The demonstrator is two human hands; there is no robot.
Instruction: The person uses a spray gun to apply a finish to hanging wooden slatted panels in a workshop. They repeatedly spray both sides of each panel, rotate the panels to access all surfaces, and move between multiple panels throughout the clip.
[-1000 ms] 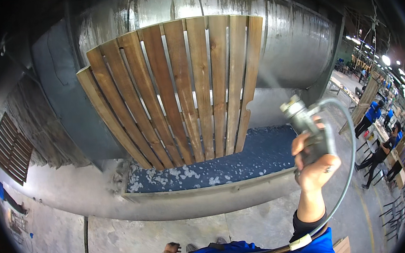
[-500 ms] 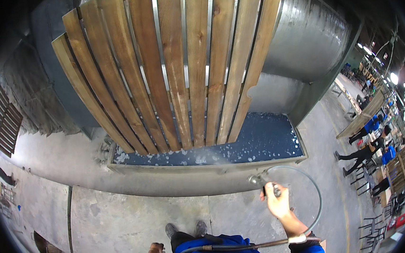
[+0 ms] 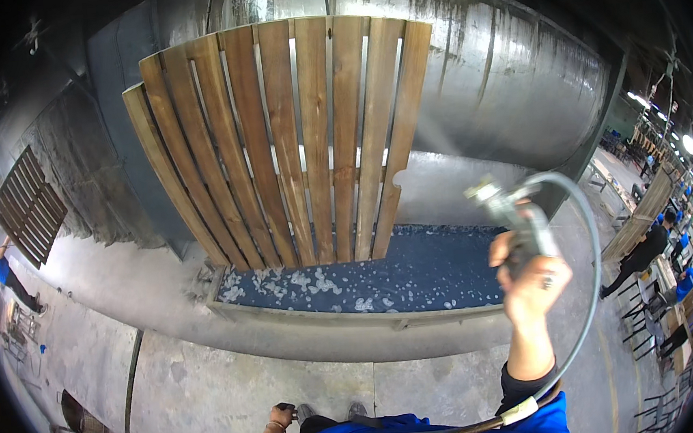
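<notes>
Right hand (image 3: pixel 533 283) grips the spray gun (image 3: pixel 510 208), right of the slatted panel (image 3: pixel 292 139); overspray may drift past. Left hand (image 3: pixel 280 416) hangs, fingers unclear.

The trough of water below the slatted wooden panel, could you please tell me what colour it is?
Dark blue, flecked with white foam; the head view shows it best.

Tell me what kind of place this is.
Probably a spray-finishing booth in a furniture workshop. A slatted wooden panel hangs before a stained metal backwall, with a foamy water trough below. The right hand holds a spray gun on a hose.
</notes>
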